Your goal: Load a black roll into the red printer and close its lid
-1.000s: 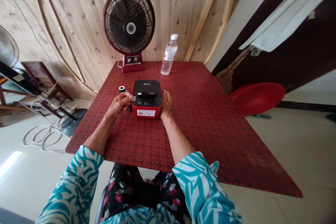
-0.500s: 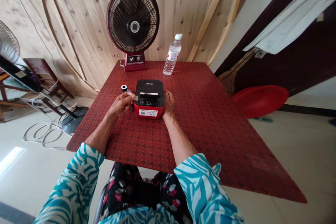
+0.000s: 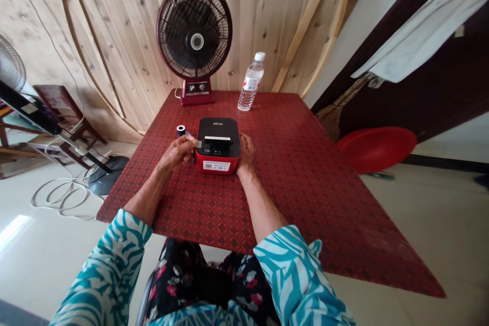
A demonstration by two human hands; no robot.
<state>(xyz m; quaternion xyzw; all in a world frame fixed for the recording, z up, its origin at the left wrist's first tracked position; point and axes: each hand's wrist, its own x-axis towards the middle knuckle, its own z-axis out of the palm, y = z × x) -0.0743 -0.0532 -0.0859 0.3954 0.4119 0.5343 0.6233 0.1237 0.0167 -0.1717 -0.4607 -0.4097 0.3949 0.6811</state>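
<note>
A small label printer (image 3: pixel 219 132), black on top with red sides, sits on the red patterned table (image 3: pixel 305 188). Its front side bears a white sticker. My left hand (image 3: pixel 179 152) is closed in a pinch at the printer's left edge, on a small pale strip of tape (image 3: pixel 199 144) stuck to the top. On the other side, my right hand (image 3: pixel 246 153) wraps round the printer's right wall and steadies it. Just behind my left fingers stands a small paper roll (image 3: pixel 181 130) with a dark core; its lower part is hidden.
At the table's back edge stands a dark red table fan (image 3: pixel 195 41), with a water bottle (image 3: pixel 251 84) right of it. A red plastic stool (image 3: pixel 378 148) is beyond the right edge. On the left floor are a stand fan's base (image 3: pixel 105 175) and coiled cable (image 3: pixel 57 198).
The view has shifted very slightly. Both hands keep the same hold, and the printer stays in its place on the table.
</note>
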